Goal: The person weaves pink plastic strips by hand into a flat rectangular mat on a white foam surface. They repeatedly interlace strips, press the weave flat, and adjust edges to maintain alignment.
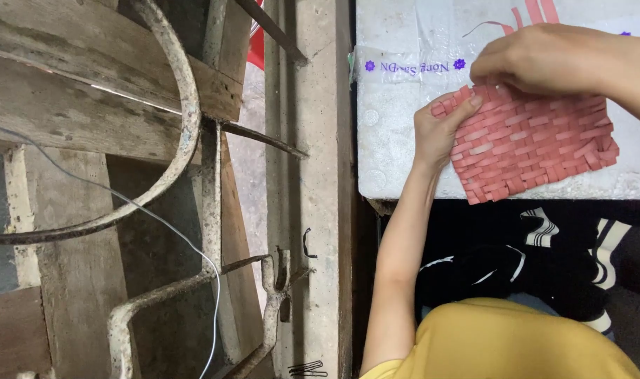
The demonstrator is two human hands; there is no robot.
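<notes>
**Inspector:** State the item and where it lay.

**Assistant:** A flat pink mat woven of narrow plastic-looking strips [534, 144], roughly rectangular. It lay on a white foam slab covered with clear plastic film [397, 140], near the slab's front edge, with its lower corner reaching toward that edge.

**Inspector:** Orientation?

**Assistant:** The long axis ran left to right across the view, tilted slightly, the right end sitting higher than the lower left corner. Loose strip ends pointed out along the top and left edges.

**Inspector:** The hands?

**Assistant:** The left hand [443, 133] was clamped on the mat's left edge, thumb on top and fingers beneath. The right hand [544, 60] was pinched together over the strip ends at the top edge.

**Inspector:** Step in hand?

**Assistant:** By my judgement, weaving or tucking a strip at the top edge while the left hand steadied the piece. The next move would call for a firm hold on the left and a fine pull on one strip, without loosening its neighbours.

**Inspector:** Surroundings?

**Assistant:** A rusty curved metal frame [186, 133] and weathered wooden planks [67, 91] stood well apart, to the left.
</notes>
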